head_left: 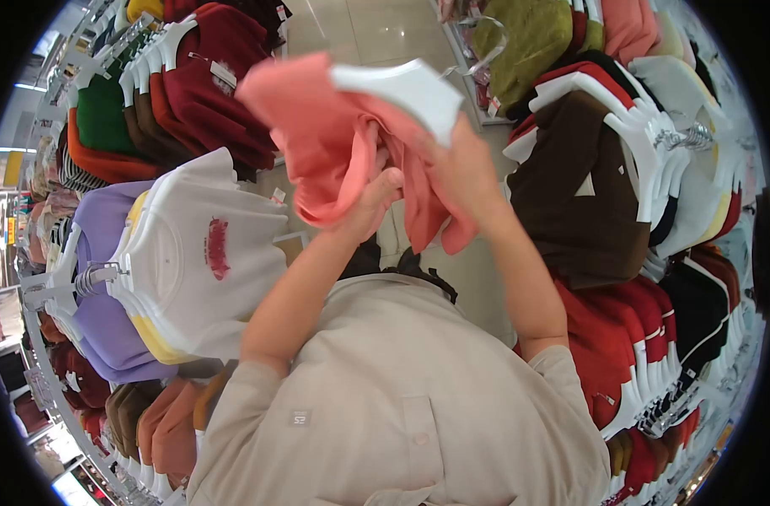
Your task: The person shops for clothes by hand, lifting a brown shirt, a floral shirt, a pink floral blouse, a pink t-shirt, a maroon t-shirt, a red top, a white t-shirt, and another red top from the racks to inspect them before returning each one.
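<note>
A coral pink garment is bunched up in front of my chest, partly blurred. My left hand grips its folds, with the thumb on top and some fingers hidden in the cloth. A white hanger lies across the garment's upper right, one end covered by the cloth. My right hand is closed around the hanger's right end, beside hanging folds of the garment; its fingers are blurred.
White shirts and purple ones hang on a rack at left. Dark red tops hang at upper left. Brown and red garments hang at right. Tiled floor shows between the racks.
</note>
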`<action>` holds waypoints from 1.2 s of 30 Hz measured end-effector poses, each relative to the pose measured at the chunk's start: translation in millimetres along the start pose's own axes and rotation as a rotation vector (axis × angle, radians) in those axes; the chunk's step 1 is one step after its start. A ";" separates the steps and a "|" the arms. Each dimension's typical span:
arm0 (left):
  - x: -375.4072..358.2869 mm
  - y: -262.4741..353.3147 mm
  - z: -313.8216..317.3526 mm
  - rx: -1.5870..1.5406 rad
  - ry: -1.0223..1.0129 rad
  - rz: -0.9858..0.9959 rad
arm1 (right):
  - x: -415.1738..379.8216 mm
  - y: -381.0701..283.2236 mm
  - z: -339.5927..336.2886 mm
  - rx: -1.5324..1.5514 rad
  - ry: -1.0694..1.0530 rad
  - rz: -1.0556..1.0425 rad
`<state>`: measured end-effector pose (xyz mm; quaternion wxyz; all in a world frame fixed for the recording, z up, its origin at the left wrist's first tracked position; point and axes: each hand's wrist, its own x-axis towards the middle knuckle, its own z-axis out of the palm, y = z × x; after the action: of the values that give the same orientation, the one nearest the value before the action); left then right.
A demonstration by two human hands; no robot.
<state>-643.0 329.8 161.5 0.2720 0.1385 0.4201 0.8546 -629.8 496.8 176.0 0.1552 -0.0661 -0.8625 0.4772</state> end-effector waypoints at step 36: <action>-65.9 124.8 -32.1 0.157 0.133 -0.244 | -30.8 81.9 148.3 1.356 -0.266 0.778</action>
<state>-647.8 208.5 240.4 0.3339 0.0502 0.5165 0.7869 -652.6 413.7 26.9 -0.1206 -0.1964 -0.3100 0.9224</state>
